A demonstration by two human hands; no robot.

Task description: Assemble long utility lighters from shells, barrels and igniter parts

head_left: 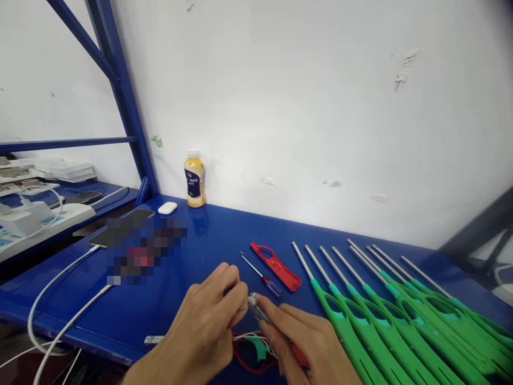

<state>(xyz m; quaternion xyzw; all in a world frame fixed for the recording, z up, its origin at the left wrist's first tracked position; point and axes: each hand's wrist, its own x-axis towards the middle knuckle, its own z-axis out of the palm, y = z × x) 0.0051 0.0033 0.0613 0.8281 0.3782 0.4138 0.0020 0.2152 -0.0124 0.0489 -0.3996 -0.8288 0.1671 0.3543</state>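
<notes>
My right hand (298,334) pinches a small clear plastic lighter tank (258,311) with a whitish fitting at its upper end. Close beside that fitting, my left hand (216,313) is closed, fingers curled together; whatever is between them is hidden. Beneath both hands lies an opened red lighter shell (244,361), partly covered, with a green trigger (257,348) and thin white wires (270,345) inside. A metal tube end (153,339) sticks out left of my left wrist. Beyond my hands rest a screwdriver (271,286) with a clear purple-red handle and a loose red shell half (276,266).
Several green long-nosed lighters (352,321) lie in a row at the right. Along the back stand a yellow bottle (195,179) and a white earphone case (167,208). A phone (138,216) with a white cable (52,299) and a blurred patch are at the left, near a blue frame post (124,101).
</notes>
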